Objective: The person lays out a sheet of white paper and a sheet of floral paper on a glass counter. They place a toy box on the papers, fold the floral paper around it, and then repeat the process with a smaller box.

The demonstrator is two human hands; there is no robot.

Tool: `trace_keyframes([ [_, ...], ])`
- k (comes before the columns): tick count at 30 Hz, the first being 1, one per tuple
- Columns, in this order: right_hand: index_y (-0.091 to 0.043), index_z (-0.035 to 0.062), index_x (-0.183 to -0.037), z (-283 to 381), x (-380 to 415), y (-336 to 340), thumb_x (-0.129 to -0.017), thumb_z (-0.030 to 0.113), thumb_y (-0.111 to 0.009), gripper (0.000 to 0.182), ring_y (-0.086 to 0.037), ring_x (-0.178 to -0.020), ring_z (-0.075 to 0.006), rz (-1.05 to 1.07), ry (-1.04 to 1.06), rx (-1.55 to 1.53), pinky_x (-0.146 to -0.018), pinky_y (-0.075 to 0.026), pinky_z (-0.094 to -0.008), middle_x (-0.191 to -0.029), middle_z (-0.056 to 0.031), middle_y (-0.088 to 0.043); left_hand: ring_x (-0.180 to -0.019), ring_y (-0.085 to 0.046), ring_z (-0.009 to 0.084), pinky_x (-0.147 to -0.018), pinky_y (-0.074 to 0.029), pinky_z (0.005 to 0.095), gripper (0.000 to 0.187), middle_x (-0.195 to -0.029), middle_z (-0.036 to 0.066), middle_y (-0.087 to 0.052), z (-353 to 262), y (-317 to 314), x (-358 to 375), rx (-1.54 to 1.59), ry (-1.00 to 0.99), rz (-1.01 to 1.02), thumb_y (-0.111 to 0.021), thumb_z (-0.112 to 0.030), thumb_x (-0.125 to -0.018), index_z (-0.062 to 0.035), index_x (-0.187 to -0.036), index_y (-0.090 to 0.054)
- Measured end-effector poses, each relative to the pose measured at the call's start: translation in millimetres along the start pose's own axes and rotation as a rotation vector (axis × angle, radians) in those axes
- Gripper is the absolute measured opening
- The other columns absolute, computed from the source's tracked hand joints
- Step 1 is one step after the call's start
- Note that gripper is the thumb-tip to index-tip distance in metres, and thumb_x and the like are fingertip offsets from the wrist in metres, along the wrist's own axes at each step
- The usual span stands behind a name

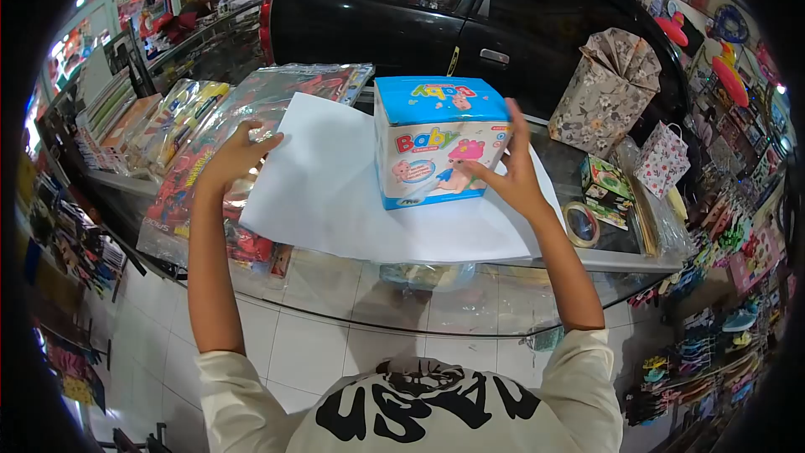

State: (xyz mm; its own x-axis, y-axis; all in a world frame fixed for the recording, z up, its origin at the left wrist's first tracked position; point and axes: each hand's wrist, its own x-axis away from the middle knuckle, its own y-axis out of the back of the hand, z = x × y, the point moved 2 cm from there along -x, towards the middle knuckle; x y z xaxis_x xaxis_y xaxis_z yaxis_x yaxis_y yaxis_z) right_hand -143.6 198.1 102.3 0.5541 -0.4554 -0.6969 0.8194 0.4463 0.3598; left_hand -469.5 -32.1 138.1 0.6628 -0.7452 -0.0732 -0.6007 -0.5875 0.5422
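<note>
A blue and white box with "Baby" printed on it (436, 147) stands upright on a large white paper sheet (327, 176), right of the sheet's middle. My right hand (513, 169) is against the box's right side, thumb on the front face and fingers along the far edge, gripping it. At the sheet's left edge is my left hand (239, 158), its fingers bent and spread apart around the paper's border. Whether the left fingers pinch the paper is hard to make out; they look apart.
Plastic-wrapped red packages (201, 176) lie left of the sheet. On the right are a tape roll (580, 224), a small green box (605, 183), a floral gift bag (604, 92) and a smaller floral bag (662, 159). A black car (402, 25) stands behind the glass counter.
</note>
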Motion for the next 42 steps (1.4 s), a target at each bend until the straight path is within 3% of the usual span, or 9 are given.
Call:
trace_keyframes([
  [2,-0.034,0.0092,-0.137,5.3,-0.6,-3.3,-0.071,0.014,-0.078,0.079,-0.032,-0.133,-0.0336,-0.008,-0.025,0.035,-0.104,-0.034,-0.0407,-0.141,-0.0205,-0.033,-0.056,-0.047,0.0076,-0.048,-0.037,0.0233,0.054,-0.063,-0.003,-0.05,-0.4,-7.9,-14.8,0.004,-0.153,0.093,-0.064,-0.018,-0.083,-0.0014,-0.127,-0.038],
  [5,-0.038,0.01,-0.134,14.6,2.1,-6.4,-0.073,0.015,-0.076,0.072,-0.033,-0.132,-0.0353,-0.05,0.009,0.191,-0.104,-0.035,-0.042,-0.142,-0.022,-0.031,-0.058,-0.042,0.0039,-0.052,-0.032,0.0201,0.047,-0.064,-0.005,-0.047,-36.5,-18.0,-24.1,0.062,-0.425,0.173,-0.06,-0.011,-0.084,-0.0072,-0.128,-0.042],
  [11,-0.038,0.0113,-0.133,27.8,6.2,-16.1,-0.074,0.016,-0.075,0.07,-0.036,-0.129,-0.0397,-0.068,0.04,0.282,-0.102,-0.038,-0.0433,-0.142,-0.0251,-0.028,-0.057,-0.04,0.0046,-0.057,-0.034,0.0228,0.048,-0.059,-0.004,-0.045,-125.1,-64.6,-16.2,-0.075,-0.688,0.199,-0.055,-0.003,-0.076,-0.0068,-0.123,-0.045],
  [23,-0.037,0.0136,-0.134,21.6,6.7,-18.0,-0.073,0.013,-0.075,0.071,-0.037,-0.127,-0.0412,-0.123,0.083,0.23,-0.099,-0.04,-0.0416,-0.142,-0.0254,-0.029,-0.054,-0.036,0.0018,-0.052,-0.029,0.0212,0.035,-0.058,-0.008,-0.037,-116.0,-58.7,-28.5,-0.041,-0.626,0.213,-0.054,-0.004,-0.077,-0.0094,-0.112,-0.055],
  [28,-0.04,0.0107,-0.131,26.8,1.6,12.1,-0.069,0.01,-0.078,0.072,-0.049,-0.118,-0.0296,-0.218,0.028,0.21,-0.094,-0.043,-0.0359,-0.13,-0.0203,-0.045,-0.052,-0.039,0.0037,-0.05,-0.032,0.0233,0.033,-0.055,-0.005,-0.04,-52.0,-8.4,-38.3,-0.11,-0.492,0.166,-0.058,-0.005,-0.077,-0.0071,-0.11,-0.055],
  [31,-0.04,0.0077,-0.129,6.8,-7.0,52.1,-0.067,0.008,-0.08,0.074,-0.057,-0.102,-0.0202,-0.299,0.004,0.115,-0.086,-0.048,-0.032,-0.12,-0.0145,-0.052,-0.06,-0.049,0.0115,-0.057,-0.039,0.0276,0.03,-0.066,0.002,-0.05,-16.7,2.5,-26.8,-0.315,-0.467,0.021,-0.063,-0.008,-0.079,-0.0055,-0.108,-0.056],
  [34,-0.04,0.0071,-0.129,-7.0,-8.4,94.5,-0.071,0.012,-0.079,0.07,-0.058,-0.098,-0.0169,-0.325,-0.099,0.0,-0.082,-0.05,-0.0294,-0.112,-0.0108,-0.057,-0.082,-0.057,0.0226,-0.074,-0.044,0.0333,0.028,-0.088,0.011,-0.058,0.5,-0.5,-6.0,-0.492,-0.751,-0.223,-0.064,-0.012,-0.083,-0.0038,-0.108,-0.056],
  [37,-0.041,0.007,-0.129,-8.2,-1.2,125.0,-0.074,0.013,-0.078,0.067,-0.059,-0.098,-0.0176,-0.359,-0.189,-0.019,-0.081,-0.05,-0.0295,-0.112,-0.0112,-0.058,-0.101,-0.054,0.0281,-0.09,-0.041,0.0359,0.027,-0.106,0.014,-0.057,-18.1,-19.4,34.2,-0.342,-0.728,-0.194,-0.062,-0.012,-0.085,-0.0031,-0.109,-0.056],
  [42,-0.043,0.0055,-0.128,4.3,9.7,130.5,-0.074,0.016,-0.078,0.065,-0.06,-0.095,-0.0164,-0.351,-0.29,-0.072,-0.076,-0.05,-0.0276,-0.106,-0.01,-0.061,-0.119,-0.046,0.0204,-0.101,-0.033,0.032,0.033,-0.12,0.008,-0.055,-75.2,-81.9,70.5,-0.053,-0.674,0.044,-0.061,-0.013,-0.087,-0.0066,-0.118,-0.055],
])
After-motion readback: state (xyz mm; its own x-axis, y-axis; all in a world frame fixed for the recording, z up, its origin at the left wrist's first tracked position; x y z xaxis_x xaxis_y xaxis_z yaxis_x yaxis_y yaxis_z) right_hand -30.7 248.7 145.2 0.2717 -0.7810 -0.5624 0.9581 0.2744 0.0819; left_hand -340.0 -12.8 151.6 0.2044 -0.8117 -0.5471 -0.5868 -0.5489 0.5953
